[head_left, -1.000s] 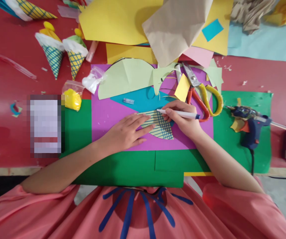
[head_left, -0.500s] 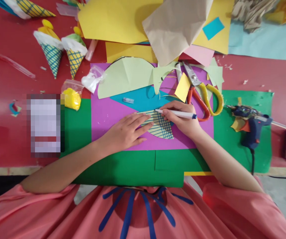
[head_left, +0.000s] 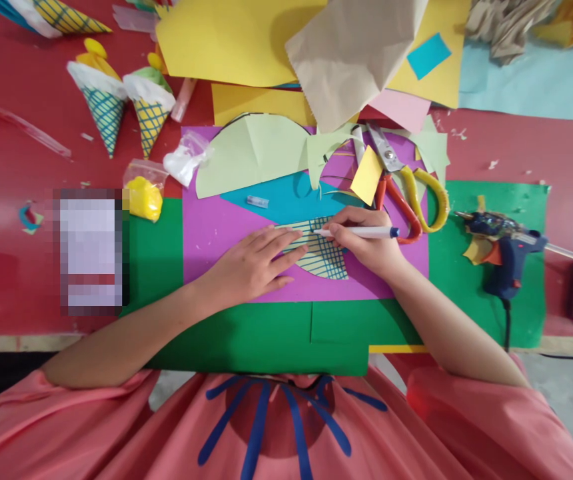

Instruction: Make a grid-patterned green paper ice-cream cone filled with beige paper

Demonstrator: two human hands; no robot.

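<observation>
My right hand is closed around a white marker with a blue end, its tip on a pale green paper piece. Blue lines cross into a grid on the right part of that piece; on its left part only lines running one way show. My left hand lies flat with fingers spread over the paper's left side, hiding some of it. Beneath are a purple sheet and a blue paper, where a small clear cap lies.
Scissors with red and yellow handles lie beyond my right hand. A glue gun rests on green sheet at right. Paper cones, a bag of yellow clay and a blurred-out rectangular object are at left.
The marker tip has moved slightly down the paper toward me, and the right hand has shifted a little with it. The left hand stays in place.
</observation>
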